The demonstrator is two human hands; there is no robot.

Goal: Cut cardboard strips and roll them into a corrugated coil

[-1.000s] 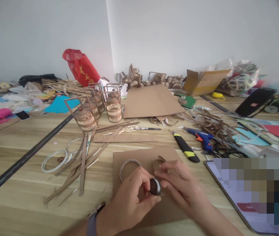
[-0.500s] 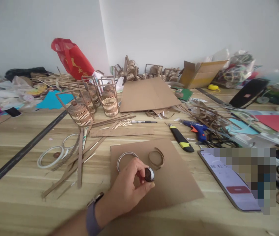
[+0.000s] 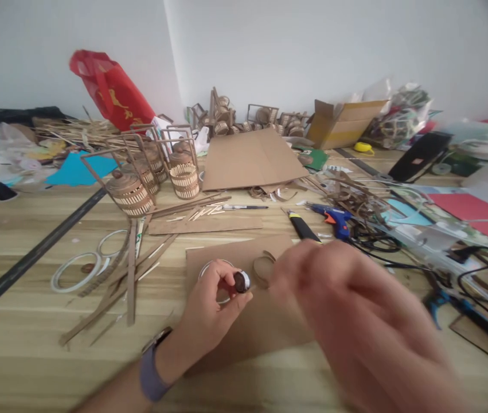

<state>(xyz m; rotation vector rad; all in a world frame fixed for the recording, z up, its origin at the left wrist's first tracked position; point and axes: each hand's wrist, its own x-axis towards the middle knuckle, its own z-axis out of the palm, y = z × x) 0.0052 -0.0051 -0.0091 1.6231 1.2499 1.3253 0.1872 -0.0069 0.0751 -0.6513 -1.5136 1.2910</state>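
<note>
My left hand pinches a small dark round piece with a white rim between thumb and fingers, above a brown cardboard sheet on the wooden table. A thin white ring lies on the sheet, partly behind that hand, and a brown cardboard ring lies just to its right. My right hand sweeps across the lower right, close to the camera and smeared by motion, so its fingers do not read. It covers much of the sheet.
Small woven cardboard lanterns stand at the left middle, with loose strips and tape rings before them. A utility knife, a blue glue gun, cables and coloured paper crowd the right. A folded cardboard and an open box sit behind.
My right hand left the round piece and went out of view, then came back in large and blurred at the lower right. The camera turned right; the left hand keeps its pinch.
</note>
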